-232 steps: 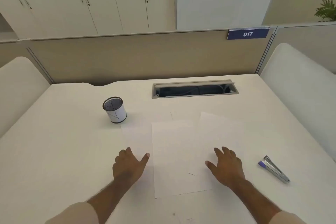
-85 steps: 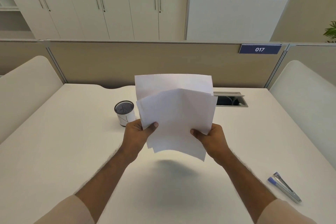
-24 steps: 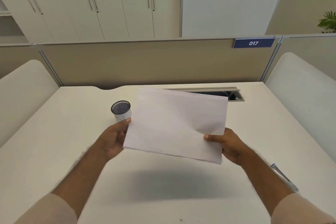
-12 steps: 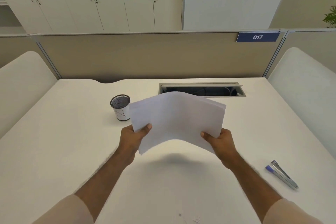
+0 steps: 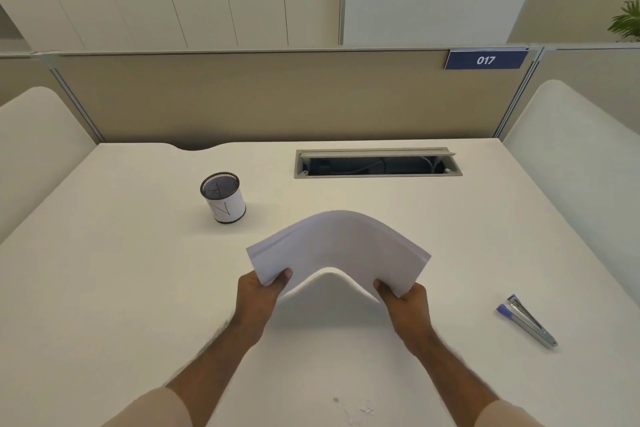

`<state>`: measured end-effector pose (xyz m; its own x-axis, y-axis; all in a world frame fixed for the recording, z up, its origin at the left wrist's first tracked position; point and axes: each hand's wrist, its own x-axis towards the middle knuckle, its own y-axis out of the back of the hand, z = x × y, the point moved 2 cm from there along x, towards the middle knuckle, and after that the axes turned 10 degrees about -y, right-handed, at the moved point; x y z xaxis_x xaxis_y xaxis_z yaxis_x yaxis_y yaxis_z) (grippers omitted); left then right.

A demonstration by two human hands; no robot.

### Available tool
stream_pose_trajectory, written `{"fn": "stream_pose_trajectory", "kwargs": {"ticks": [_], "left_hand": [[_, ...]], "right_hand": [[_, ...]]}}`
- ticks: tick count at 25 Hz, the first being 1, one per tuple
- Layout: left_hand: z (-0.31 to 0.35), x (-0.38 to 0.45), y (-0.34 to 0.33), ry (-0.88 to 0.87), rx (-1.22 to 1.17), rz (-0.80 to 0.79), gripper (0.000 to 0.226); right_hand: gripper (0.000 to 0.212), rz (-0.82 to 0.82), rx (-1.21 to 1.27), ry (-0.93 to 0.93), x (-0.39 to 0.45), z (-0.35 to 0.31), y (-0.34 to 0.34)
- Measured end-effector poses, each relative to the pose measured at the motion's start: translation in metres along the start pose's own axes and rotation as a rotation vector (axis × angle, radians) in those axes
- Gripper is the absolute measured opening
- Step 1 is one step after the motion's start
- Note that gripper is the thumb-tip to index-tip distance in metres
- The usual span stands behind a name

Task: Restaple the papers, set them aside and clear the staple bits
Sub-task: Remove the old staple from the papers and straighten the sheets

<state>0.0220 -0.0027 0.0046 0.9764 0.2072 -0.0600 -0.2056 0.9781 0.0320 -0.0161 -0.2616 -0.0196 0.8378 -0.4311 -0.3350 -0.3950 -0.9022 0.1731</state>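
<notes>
A stack of white papers (image 5: 337, 246) arches upward above the middle of the white desk (image 5: 104, 288), its edges roughly lined up. My left hand (image 5: 259, 291) pinches the near left corner and my right hand (image 5: 403, 298) pinches the near right corner. A silver stapler (image 5: 526, 321) with a blue tip lies flat on the desk to the right, a hand's width from my right hand. Small staple bits (image 5: 356, 411) are scattered on the desk near the front edge, between my forearms.
A mesh pen cup (image 5: 223, 198) with a white label stands at the back left of the papers. An open cable tray (image 5: 377, 165) is set into the desk at the back. Beige partitions (image 5: 242, 97) enclose the desk, with white panels at both sides.
The papers have dropped lower toward the desk and bow up more sharply in the middle. Both hands have come nearer to me and closer together.
</notes>
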Motion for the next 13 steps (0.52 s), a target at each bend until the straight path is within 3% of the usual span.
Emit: {"fn": "stream_pose_trajectory", "kwargs": {"ticks": [4, 13], "left_hand": [[-0.006, -0.001, -0.002, 0.048, 0.039, -0.021, 0.012], [0.007, 0.011, 0.001, 0.055, 0.064, -0.069, 0.007]], "right_hand": [[0.019, -0.003, -0.072, -0.01, 0.003, 0.01, -0.002], [0.01, -0.042, -0.053, -0.004, 0.006, -0.019, 0.006]]}}
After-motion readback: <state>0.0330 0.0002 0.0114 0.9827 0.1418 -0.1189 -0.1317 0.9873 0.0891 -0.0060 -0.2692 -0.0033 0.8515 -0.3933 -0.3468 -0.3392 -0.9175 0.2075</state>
